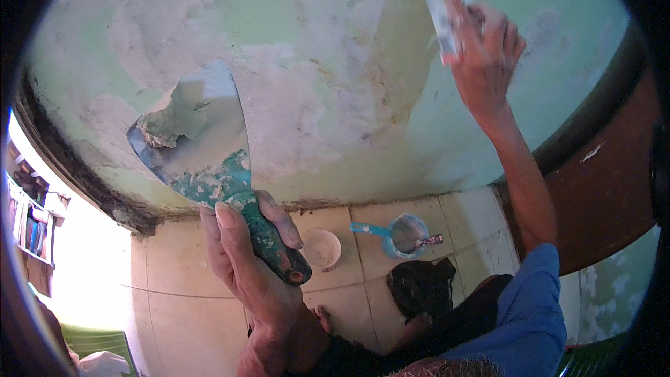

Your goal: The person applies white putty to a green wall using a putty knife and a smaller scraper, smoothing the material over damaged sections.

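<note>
My left hand (241,258) is closed around the green, putty-smeared handle of a wide putty knife (223,150). On its broad blade, tilted up in front of the wall, lies a lump of greyish putty (171,115). Higher up at the right, my right hand (488,56) grips a flat, pale scraper (441,28) by its back, with the edge at the wall; motion blurs it a little. The green wall (335,146) carries whitish putty patches and a darker, olive-coloured strip beside the scraper.
On the tiled floor (188,258) stand a pale bowl (338,255) and a blue pan (370,228) with a tool (429,240) in it. A black bag (419,286) lies nearer me. A brown panel (600,195) borders the right, a green chair (98,345) the lower left.
</note>
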Motion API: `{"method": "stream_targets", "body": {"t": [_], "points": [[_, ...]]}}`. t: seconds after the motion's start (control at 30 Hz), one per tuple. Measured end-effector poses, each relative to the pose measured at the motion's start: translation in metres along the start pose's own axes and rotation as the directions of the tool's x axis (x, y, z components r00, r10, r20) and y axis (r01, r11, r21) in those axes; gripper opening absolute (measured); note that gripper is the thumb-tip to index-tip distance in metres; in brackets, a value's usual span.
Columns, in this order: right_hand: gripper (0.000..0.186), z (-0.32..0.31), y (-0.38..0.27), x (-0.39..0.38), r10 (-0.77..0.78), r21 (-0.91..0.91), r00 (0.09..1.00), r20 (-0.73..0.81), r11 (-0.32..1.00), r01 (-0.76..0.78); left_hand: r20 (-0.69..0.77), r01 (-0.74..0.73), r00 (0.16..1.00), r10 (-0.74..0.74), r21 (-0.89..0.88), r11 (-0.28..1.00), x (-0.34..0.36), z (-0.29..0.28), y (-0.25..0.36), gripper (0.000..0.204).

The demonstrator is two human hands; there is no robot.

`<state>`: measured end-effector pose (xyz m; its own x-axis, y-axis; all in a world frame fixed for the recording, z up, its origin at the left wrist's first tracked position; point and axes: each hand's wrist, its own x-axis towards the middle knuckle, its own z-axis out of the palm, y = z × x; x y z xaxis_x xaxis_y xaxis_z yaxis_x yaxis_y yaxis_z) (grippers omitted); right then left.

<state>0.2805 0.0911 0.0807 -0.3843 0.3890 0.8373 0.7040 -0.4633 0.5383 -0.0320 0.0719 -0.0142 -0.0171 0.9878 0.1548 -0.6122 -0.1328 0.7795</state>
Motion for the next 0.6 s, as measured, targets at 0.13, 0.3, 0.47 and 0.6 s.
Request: {"method": "stream_targets", "body": {"t": [0.13, 0.3, 0.47, 0.6], "points": [[0.062, 0.018, -0.037, 0.027, 0.067, 0.046, 0.993, -0.093, 0.997, -0.063, 0.002, -0.042, 0.999, 0.042, -0.026, 0.999, 0.001, 0.001, -0.001, 0.031], [0.062, 0.032, -0.074, -0.014, -0.087, 0.037, 0.992, -0.086, 0.995, 0.091, -0.050, -0.041, 0.998, 0.042, 0.006, 0.999, -0.001, 0.002, -0.002, 0.029], [0.097, 0.030, -0.081, -0.084, -0.219, 0.029, 0.971, 0.095, 0.976, 0.218, -0.061, -0.051, 0.997, 0.048, -0.054, 0.997, -0.002, 0.004, -0.002, 0.029], [0.092, 0.011, -0.060, -0.115, -0.294, 0.073, 0.922, 0.253, 0.956, 0.285, -0.055, -0.041, 0.998, 0.038, -0.052, 0.998, -0.001, 0.000, 0.003, 0.029]]}}
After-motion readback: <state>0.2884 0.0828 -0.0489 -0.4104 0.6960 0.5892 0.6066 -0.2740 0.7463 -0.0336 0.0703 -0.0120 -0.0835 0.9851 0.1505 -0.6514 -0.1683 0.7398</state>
